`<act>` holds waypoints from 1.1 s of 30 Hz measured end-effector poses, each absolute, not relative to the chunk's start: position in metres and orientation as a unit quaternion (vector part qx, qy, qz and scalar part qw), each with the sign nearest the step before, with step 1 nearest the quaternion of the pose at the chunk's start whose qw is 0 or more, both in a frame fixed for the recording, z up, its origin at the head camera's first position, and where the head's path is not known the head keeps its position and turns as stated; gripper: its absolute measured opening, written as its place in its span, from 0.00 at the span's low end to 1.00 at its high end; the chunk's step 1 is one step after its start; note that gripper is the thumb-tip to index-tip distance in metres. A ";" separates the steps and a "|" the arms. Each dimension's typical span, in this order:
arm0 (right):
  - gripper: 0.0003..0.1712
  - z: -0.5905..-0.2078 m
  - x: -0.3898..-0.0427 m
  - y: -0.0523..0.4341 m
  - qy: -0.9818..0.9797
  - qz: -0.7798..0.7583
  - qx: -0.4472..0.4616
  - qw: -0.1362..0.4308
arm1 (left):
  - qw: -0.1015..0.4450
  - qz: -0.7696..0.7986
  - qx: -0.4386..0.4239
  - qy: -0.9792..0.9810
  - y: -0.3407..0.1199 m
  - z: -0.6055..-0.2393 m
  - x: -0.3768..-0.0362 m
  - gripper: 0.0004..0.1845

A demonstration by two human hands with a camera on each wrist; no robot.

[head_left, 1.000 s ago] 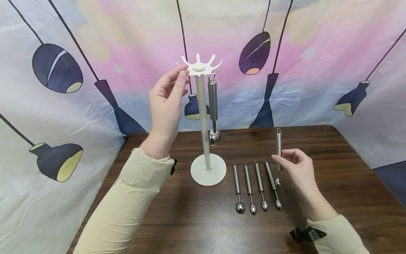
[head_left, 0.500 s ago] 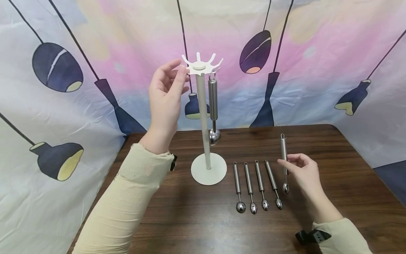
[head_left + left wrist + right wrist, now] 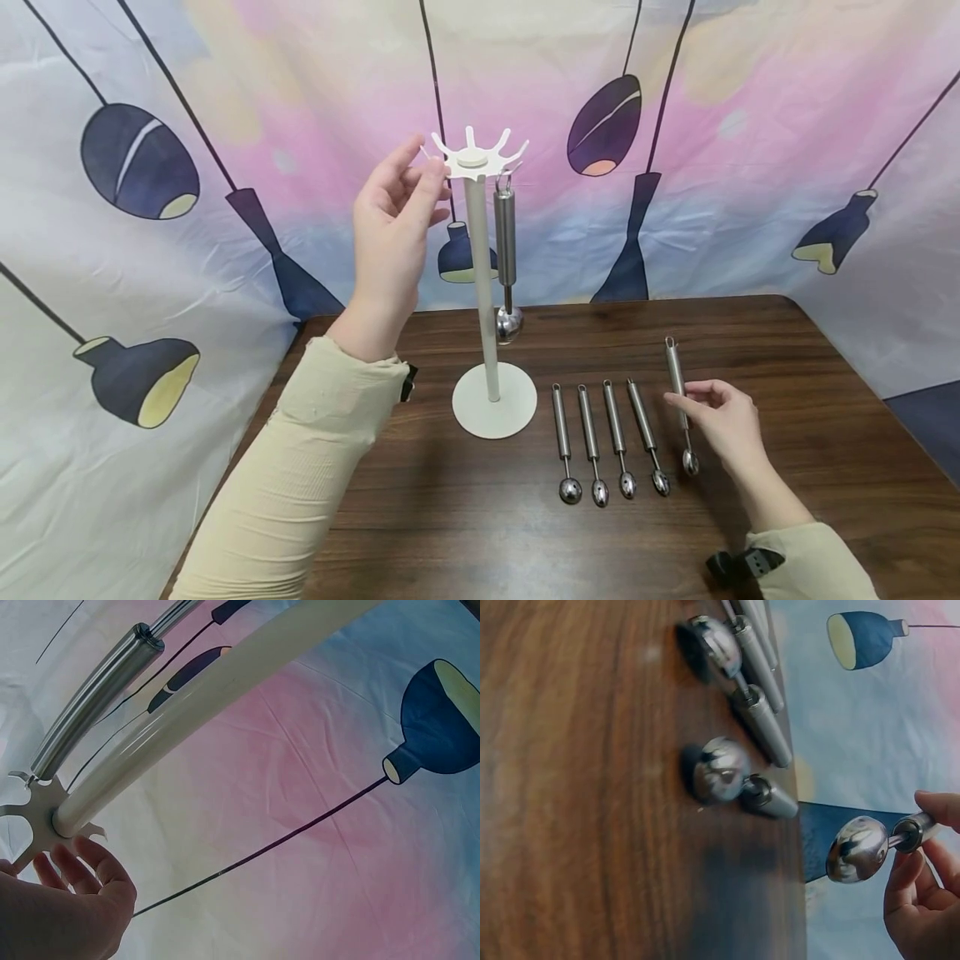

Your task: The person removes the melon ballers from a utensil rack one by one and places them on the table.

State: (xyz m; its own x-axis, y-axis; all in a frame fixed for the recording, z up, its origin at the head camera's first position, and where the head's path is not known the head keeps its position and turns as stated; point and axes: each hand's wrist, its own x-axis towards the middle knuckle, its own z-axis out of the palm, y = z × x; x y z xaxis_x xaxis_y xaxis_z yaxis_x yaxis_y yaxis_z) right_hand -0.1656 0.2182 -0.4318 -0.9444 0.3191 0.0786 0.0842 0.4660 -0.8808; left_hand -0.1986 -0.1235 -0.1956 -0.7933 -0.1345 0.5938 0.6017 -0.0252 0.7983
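Note:
My left hand [image 3: 392, 229] is raised beside the top of a white stand [image 3: 481, 275], thumb and fingertips pinching one of the prongs at its crown. From a prong on the right side of the crown hangs a steel melon baller [image 3: 506, 242], scoop down; its handle [image 3: 94, 705] shows in the left wrist view. My right hand [image 3: 726, 421] pinches another melon baller [image 3: 674, 367] by the handle, loop end up. In the right wrist view its scoop [image 3: 857, 849] hangs above the table beyond the fingers.
Several melon ballers lie side by side on the dark wooden table [image 3: 450, 525], between the stand's round base [image 3: 495, 421] and my right hand; the rightmost baller [image 3: 643, 421] is slightly slanted. A cloth backdrop [image 3: 300, 83] printed with lamps hangs behind.
My right hand has moved right and down, carrying the melon baller away from the row and closer to the table. My left hand stays at the crown, its fingers slightly shifted.

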 end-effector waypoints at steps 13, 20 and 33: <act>0.26 -0.453 -0.166 0.228 -0.909 0.396 -0.107 0.070 | 0.269 -0.692 -0.180 -0.645 -0.124 -0.196 -0.198 0.23; 0.27 -0.462 -0.174 0.236 -0.920 0.377 -0.093 0.052 | 0.280 -0.686 -0.174 -0.649 -0.123 -0.197 -0.199 0.23; 0.24 -0.471 -0.183 0.240 -0.930 0.359 -0.077 0.009 | 0.296 -0.673 -0.176 -0.654 -0.122 -0.199 -0.199 0.23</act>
